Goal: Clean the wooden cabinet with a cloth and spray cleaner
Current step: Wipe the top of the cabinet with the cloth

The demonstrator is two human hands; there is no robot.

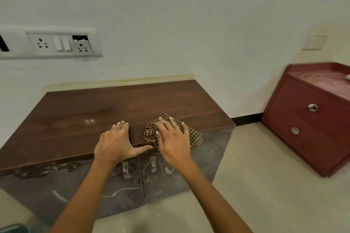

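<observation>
Beside the cabinet (94,111), a red drawer unit (303,119).

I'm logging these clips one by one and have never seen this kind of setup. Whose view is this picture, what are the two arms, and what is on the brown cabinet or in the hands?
There is no machine here. A person works with bare hands, and the single picture comes from a camera worn on their head, looking forward and down. That is why both forearms enter from the bottom.

The left hand lies flat on the dark top of the wooden cabinet near its front edge, with the thumb along that edge, and holds nothing. The right hand presses with spread fingers on a crumpled checked cloth at the same edge. This hand looks slightly blurred.

No spray cleaner is plainly visible. A red drawer unit stands on the floor to the right, and a socket panel is on the wall.
</observation>
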